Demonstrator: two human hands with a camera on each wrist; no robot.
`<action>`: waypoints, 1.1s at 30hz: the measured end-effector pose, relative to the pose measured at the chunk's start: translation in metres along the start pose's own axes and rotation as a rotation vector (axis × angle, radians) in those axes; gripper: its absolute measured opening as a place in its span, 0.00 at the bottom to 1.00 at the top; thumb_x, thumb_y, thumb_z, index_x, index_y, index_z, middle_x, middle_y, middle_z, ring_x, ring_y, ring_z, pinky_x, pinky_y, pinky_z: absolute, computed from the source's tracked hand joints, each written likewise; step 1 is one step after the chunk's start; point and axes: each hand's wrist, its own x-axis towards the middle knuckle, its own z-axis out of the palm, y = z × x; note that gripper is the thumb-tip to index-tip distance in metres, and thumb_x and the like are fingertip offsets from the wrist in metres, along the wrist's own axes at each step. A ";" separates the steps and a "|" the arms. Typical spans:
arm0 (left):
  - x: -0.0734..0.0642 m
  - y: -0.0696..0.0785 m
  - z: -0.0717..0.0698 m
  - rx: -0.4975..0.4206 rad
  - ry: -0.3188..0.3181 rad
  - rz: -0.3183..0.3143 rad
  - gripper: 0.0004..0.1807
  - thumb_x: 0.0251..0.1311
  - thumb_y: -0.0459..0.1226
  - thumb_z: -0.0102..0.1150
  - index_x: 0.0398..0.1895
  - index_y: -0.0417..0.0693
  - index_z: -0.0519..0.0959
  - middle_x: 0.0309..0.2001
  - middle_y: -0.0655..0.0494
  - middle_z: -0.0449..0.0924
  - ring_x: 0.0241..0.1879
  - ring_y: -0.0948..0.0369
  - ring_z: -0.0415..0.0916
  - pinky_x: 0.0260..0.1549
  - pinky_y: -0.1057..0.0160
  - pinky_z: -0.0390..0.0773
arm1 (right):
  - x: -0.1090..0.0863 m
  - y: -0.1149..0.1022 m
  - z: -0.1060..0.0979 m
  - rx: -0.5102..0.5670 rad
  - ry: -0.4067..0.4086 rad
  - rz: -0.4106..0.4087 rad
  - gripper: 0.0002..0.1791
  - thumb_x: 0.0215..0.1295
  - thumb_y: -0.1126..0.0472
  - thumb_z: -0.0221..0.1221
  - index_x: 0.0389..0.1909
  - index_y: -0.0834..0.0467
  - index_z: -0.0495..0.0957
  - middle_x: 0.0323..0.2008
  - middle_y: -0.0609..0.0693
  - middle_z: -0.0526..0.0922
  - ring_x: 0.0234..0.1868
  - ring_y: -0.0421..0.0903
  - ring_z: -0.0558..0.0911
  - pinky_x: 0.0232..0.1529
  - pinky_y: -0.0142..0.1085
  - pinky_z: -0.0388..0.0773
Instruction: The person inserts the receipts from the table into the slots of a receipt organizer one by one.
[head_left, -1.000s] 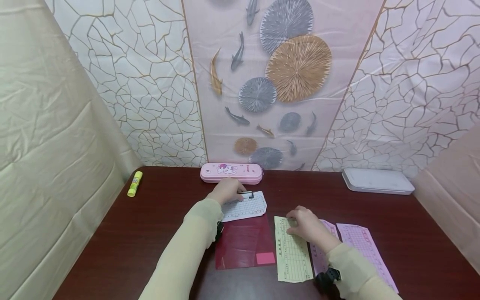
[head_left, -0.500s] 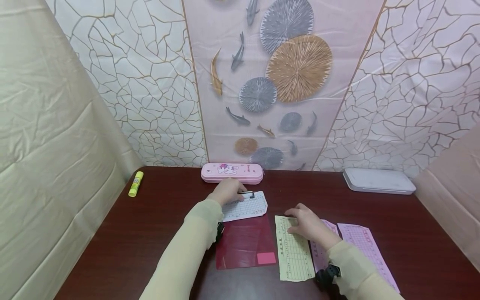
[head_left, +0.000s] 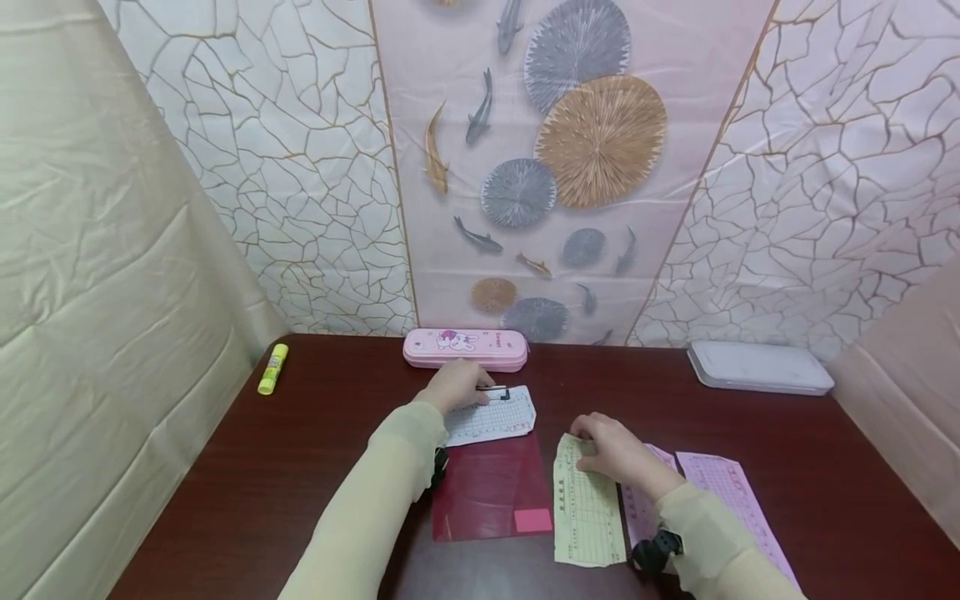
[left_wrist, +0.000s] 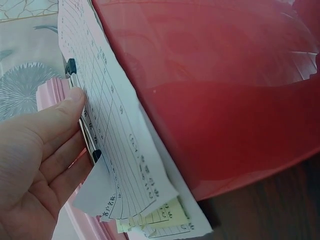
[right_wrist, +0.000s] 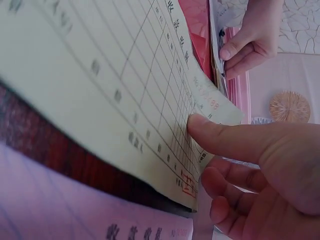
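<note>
In the head view, my left hand (head_left: 456, 385) is at the top of a red translucent file folder (head_left: 480, 492). Its thumb and curled fingers pinch the metal clip (left_wrist: 89, 132) along the edge of a stack of white receipt slips (left_wrist: 120, 115); yellowish sheet corners peek out under them in the left wrist view. My right hand (head_left: 613, 450) pinches the top end of a yellow receipt slip (head_left: 591, 521) between thumb and fingers. The slip's upper end bends up off the table, while its lower end lies near the folder's right side.
Two pink slips (head_left: 723, 487) lie to the right, one partly under my right forearm. A pink pencil case (head_left: 465, 350) sits behind my left hand. A white case (head_left: 759, 368) stands back right, a yellow glue stick (head_left: 272, 369) far left, on the dark table (head_left: 330, 425).
The yellow slip's top end has risen and curved in my right hand, and its lower end has shifted slightly. My left hand stays at the clip.
</note>
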 end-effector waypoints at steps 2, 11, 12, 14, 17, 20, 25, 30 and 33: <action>0.001 0.000 0.000 0.005 0.003 0.012 0.15 0.62 0.38 0.72 0.53 0.49 0.89 0.53 0.57 0.89 0.60 0.57 0.82 0.64 0.57 0.77 | 0.000 0.002 0.000 0.001 -0.007 0.005 0.19 0.52 0.67 0.76 0.45 0.64 0.83 0.39 0.52 0.81 0.40 0.47 0.79 0.43 0.43 0.81; 0.002 0.000 0.006 0.003 -0.007 0.021 0.15 0.63 0.38 0.72 0.53 0.49 0.89 0.53 0.56 0.89 0.59 0.58 0.82 0.63 0.58 0.78 | -0.001 0.010 0.004 0.062 -0.031 0.061 0.17 0.53 0.65 0.77 0.41 0.61 0.81 0.37 0.51 0.81 0.37 0.44 0.76 0.38 0.39 0.78; 0.001 0.000 0.007 -0.001 -0.011 0.014 0.15 0.63 0.38 0.72 0.53 0.49 0.89 0.53 0.56 0.89 0.59 0.58 0.82 0.63 0.58 0.78 | -0.001 0.011 0.004 0.061 -0.035 0.065 0.17 0.53 0.66 0.76 0.42 0.62 0.81 0.37 0.50 0.82 0.37 0.44 0.77 0.38 0.39 0.78; 0.000 0.001 0.009 -0.006 -0.012 0.007 0.15 0.63 0.38 0.72 0.53 0.49 0.89 0.53 0.56 0.89 0.59 0.58 0.82 0.63 0.58 0.78 | -0.002 0.013 0.004 0.057 -0.035 0.063 0.16 0.54 0.67 0.75 0.42 0.63 0.82 0.36 0.50 0.83 0.36 0.42 0.77 0.37 0.38 0.79; -0.001 0.002 0.009 -0.008 -0.002 0.007 0.15 0.63 0.38 0.72 0.53 0.49 0.89 0.53 0.56 0.89 0.59 0.58 0.82 0.63 0.58 0.78 | -0.004 0.016 0.001 0.026 -0.023 0.002 0.08 0.56 0.69 0.71 0.35 0.62 0.83 0.30 0.47 0.81 0.32 0.40 0.74 0.32 0.35 0.76; -0.001 0.002 0.008 -0.005 0.011 0.009 0.15 0.63 0.38 0.72 0.53 0.49 0.89 0.52 0.57 0.89 0.59 0.58 0.82 0.63 0.58 0.78 | -0.005 0.019 -0.004 0.002 -0.003 -0.073 0.07 0.58 0.70 0.69 0.27 0.58 0.81 0.26 0.44 0.77 0.29 0.38 0.69 0.29 0.33 0.70; -0.003 0.001 0.007 0.004 0.017 0.005 0.15 0.63 0.39 0.71 0.53 0.49 0.89 0.53 0.57 0.89 0.59 0.58 0.82 0.63 0.58 0.78 | -0.007 0.022 -0.015 0.068 -0.029 -0.064 0.12 0.63 0.67 0.68 0.24 0.55 0.77 0.23 0.42 0.72 0.26 0.37 0.67 0.27 0.31 0.65; -0.005 0.001 0.004 0.005 0.030 0.019 0.15 0.63 0.38 0.72 0.53 0.48 0.89 0.52 0.56 0.89 0.59 0.57 0.82 0.63 0.58 0.78 | -0.009 0.023 -0.027 0.127 -0.051 -0.026 0.15 0.66 0.64 0.67 0.22 0.55 0.73 0.21 0.41 0.67 0.24 0.36 0.65 0.26 0.30 0.63; -0.006 0.001 0.003 0.013 0.045 0.032 0.15 0.62 0.38 0.72 0.52 0.48 0.89 0.52 0.56 0.89 0.58 0.58 0.83 0.62 0.58 0.78 | -0.010 0.023 -0.034 0.142 -0.049 -0.028 0.11 0.66 0.62 0.68 0.24 0.56 0.78 0.23 0.42 0.73 0.26 0.36 0.67 0.28 0.30 0.65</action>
